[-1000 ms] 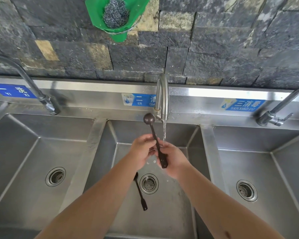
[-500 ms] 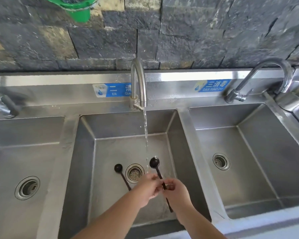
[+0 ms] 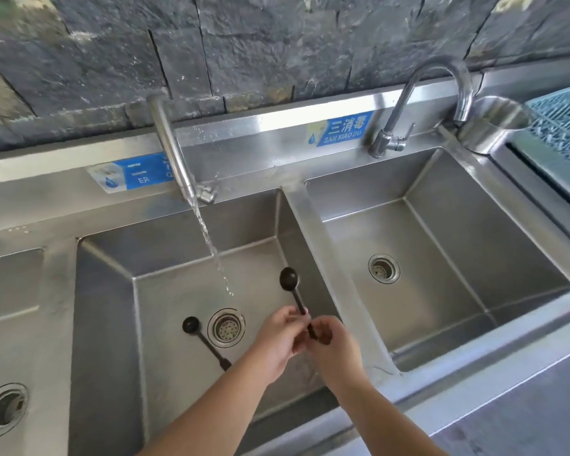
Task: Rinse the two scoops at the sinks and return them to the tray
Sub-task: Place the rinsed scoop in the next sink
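Far left of the frame: part of the left sink (image 3: 20,311), w/ its drain low in the corner. Next to it is the middle sink (image 3: 165,291). One dark scoop (image 3: 204,340) lies flat on the bottom of that sink, just left of the round drain (image 3: 226,327), round end up toward the wall, handle going down-right under the left arm. The middle tap (image 3: 175,156) is on, and a thin stream of water (image 3: 211,248) falls into the sink, landing above the drain.

Center-bottom: both arms reach in over the middle sink. The left hand (image 3: 277,340) and right hand (image 3: 336,353) touch each other, and both are closed around the handle of the 2nd scoop (image 3: 293,291). Its round bowl sticks up past the fingers, to the right of the water, not in it.

Right of that is the right sink (image 3: 441,258), w/ its own drain and a curved tap (image 3: 431,93) that's off. A blue sign (image 3: 341,128) sits on the back wall of the worktop. Far right, upper edge: a shiny metal cup (image 3: 491,126) and a blue-green mesh rack (image 3: 563,126).
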Demonstrator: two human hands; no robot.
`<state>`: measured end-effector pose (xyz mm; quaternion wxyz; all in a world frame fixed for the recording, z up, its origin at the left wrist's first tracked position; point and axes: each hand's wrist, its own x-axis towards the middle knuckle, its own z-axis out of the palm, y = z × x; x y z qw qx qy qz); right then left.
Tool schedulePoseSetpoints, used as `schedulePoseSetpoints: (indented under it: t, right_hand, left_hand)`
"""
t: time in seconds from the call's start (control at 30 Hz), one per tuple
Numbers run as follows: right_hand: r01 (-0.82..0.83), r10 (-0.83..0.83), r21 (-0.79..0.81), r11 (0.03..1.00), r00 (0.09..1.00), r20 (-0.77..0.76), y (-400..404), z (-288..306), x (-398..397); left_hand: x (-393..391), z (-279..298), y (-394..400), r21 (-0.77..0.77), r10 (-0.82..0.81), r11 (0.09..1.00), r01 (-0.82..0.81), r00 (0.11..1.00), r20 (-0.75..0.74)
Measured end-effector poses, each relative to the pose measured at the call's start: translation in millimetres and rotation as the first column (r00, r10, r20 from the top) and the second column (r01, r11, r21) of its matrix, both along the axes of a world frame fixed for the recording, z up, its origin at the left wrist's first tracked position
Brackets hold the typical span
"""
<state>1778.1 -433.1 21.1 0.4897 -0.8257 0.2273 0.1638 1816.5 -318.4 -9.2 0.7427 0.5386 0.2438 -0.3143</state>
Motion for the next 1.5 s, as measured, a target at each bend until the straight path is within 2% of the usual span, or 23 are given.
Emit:
schedulePoseSetpoints:
  t: [0.1,0.23,0.33,0.4,0.53,0.6,0.73,0.77,0.87,0.93,1.03,1.1,1.3,1.43,1.5]
  right_hand:
    - [0.017,-0.021,0.079,0.997,0.999,0.045,-37.4,4.0,16.7]
    - [0.033,-0.038,0.063,0.997,0.997,0.074,-104.8,4.2,48.5]
    - [0.043,-0.043,0.014,0.999,0.999,0.033,-163.5,-6.7,76.2]
    - [0.072,-0.072,-0.014,0.997,0.997,0.001,-201.3,-17.6,94.0]
    - [0.09,-0.096,-0.059,0.994,0.989,-0.108,-261.3,-50.2,129.9]
    - [0.111,-0.122,-0.07,0.991,0.973,-0.196,-281.5,-78.7,145.2]
    - [0.077,-0.098,-0.073,0.994,0.931,-0.352,-308.5,-153.8,170.1]
    - [0.051,-0.073,-0.066,0.997,0.919,-0.389,-312.0,-169.6,174.8]
    - [0.029,-0.037,-0.024,0.999,0.882,-0.47,-313.8,-204.6,181.8]
    - [-0.016,-0.015,-0.061,0.998,0.876,-0.483,-313.9,-231.7,180.6]
    - [-0.051,-0.009,-0.101,0.994,0.857,-0.516,-310.3,-253.8,176.6]
    - [-0.035,-0.012,-0.072,0.997,0.821,-0.571,-308.4,-266.6,175.2]
    - [0.01,-0.063,-0.09,0.996,0.792,-0.607,-305.3,-279.6,176.2]
    - [-0.129,-0.027,-0.216,0.968,0.799,-0.6,-309.1,-263.4,170.7]
    - [-0.118,-0.01,-0.184,0.976,0.816,-0.578,-309.0,-247.5,172.0]
  left_hand:
    - [23.5,8.1,-34.0,0.099,-0.037,0.995,0.029,0.997,0.072]
    - [54.9,20.4,-103.4,0.189,-0.092,0.98,0.061,0.983,0.157]
    - [78.1,15.0,-158.7,0.262,-0.179,0.957,0.122,0.962,0.207]
    - [91.5,3.5,-193.8,0.306,-0.251,0.934,0.184,0.948,0.198]
    - [112.9,-32.1,-249.6,0.356,-0.355,0.883,0.307,0.932,0.078]
    - [122.6,-60.9,-270.7,0.458,-0.447,0.81,0.365,0.891,0.081]
    - [133.1,-120.8,-299.4,0.687,-0.682,0.514,0.513,0.731,-0.036]
    - [134.2,-135.0,-303.2,0.696,-0.693,0.482,0.532,0.718,-0.069]
    - [134.7,-175.7,-310.3,0.666,-0.67,0.484,0.568,0.73,-0.136]
    - [133.1,-200.7,-311.7,0.652,-0.671,0.466,0.598,0.719,-0.18]
    - [129.9,-233.8,-310.3,0.671,-0.679,0.389,0.631,0.688,-0.254]
    - [127.8,-246.0,-310.1,0.69,-0.694,0.35,0.633,0.67,-0.262]
    - [129.3,-254.6,-311.4,0.73,-0.672,0.325,0.601,0.69,-0.269]
    - [132.3,-242.6,-307.3,0.775,-0.663,0.301,0.555,0.706,-0.248]
    - [136.1,-221.8,-303.7,0.806,-0.668,0.278,0.523,0.708,-0.229]
